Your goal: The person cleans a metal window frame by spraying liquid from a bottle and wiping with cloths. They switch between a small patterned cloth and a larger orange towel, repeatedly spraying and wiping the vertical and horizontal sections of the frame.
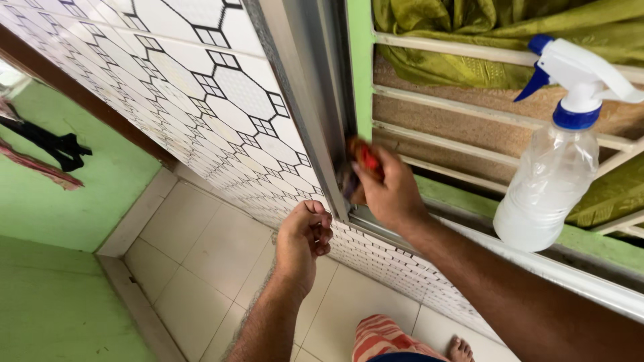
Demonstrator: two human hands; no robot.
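- Fingers (367,175) of the right hand (389,194): curled tight around a red cloth (365,157), pressing it into the lower corner of the window frame (315,121). The cloth is bunched; only its red top and a darker fold below show past the fingers.
- Left hand (305,234): fingers folded into a loose fist, holding nothing that can be seen. It sits just left of the frame's lower corner, near the right hand but apart from it, close against the tiled wall (201,100).
- Both forearms: bare, reaching up from the near edge; the right one crosses the sill (537,265) from the lower right.
- Window frame: grey metal upright, running from top centre down to the corner where the cloth is pressed.
- Spray bottle (553,181): clear plastic, white head with blue trigger and collar, standing upright on the sill, well to the right of the right hand, untouched.
- Window bars (456,100): pale, horizontal, behind the bottle and hand.
- Green fabric (483,33): bunched behind the bars at far top right.
- Tiled wall: white tiles with black geometric lines, left of the frame.
- Floor (194,248): pale square tiles, below the hands.
- Foot (461,348): bare, at the near edge, beside a striped red and white garment (382,338).
- Green wall (67,194): far left, with dark clothing (54,144) hanging on it.
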